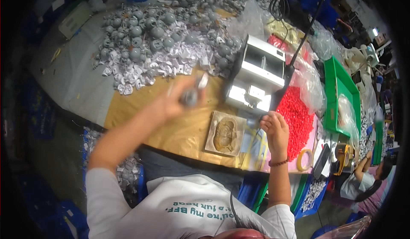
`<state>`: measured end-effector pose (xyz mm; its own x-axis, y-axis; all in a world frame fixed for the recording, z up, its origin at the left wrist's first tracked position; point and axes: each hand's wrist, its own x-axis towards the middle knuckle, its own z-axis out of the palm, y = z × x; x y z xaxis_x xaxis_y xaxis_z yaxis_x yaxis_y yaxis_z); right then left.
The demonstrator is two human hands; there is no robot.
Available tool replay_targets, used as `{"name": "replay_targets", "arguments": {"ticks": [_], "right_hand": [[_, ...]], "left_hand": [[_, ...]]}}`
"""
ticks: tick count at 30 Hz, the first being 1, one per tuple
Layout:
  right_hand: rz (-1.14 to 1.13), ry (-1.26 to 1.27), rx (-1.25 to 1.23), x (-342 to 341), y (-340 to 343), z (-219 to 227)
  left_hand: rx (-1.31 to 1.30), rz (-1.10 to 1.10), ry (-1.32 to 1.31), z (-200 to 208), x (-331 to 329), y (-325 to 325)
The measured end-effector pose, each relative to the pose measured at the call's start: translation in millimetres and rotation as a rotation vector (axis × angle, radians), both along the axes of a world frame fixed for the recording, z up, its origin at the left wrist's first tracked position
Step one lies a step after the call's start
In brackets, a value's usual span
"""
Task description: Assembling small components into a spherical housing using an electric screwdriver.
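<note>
Smeared by motion, my left hand (177,98) is raised over the brown-covered part of the table. Its fingers are closed round a grey rounded part (189,97), and a small white piece (202,81) shows at the fingertips. My right hand (276,127) is closed in a pinch at the front edge of a white-and-black machine (264,74); something small and dark shows at its fingertips, too small to name. Between my hands, nearer to me, lies a square block with a hollowed mould (225,133), with nothing seen in its hollow.
Grey ball-shaped parts (157,32) and white pieces (147,70) are heaped at the back. Red pieces (296,119) lie right of the machine, beside a green tray (331,96). A tape roll (304,160) sits near the front edge. Another person (367,183) is at far right.
</note>
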<state>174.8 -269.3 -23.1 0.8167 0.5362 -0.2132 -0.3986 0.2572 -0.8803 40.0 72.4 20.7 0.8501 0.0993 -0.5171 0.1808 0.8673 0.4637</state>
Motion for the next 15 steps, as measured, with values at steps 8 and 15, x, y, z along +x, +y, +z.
{"name": "replay_targets", "arguments": {"ticks": [8,15], "right_hand": [[0.015,-0.23,-0.126,19,-11,8],[-0.027,-1.209,-0.986,40,-56,-14]], "left_hand": [[0.9,0.567,-0.385,98,131,153],[2.504,-0.073,-0.091,-58,30,68]]}}
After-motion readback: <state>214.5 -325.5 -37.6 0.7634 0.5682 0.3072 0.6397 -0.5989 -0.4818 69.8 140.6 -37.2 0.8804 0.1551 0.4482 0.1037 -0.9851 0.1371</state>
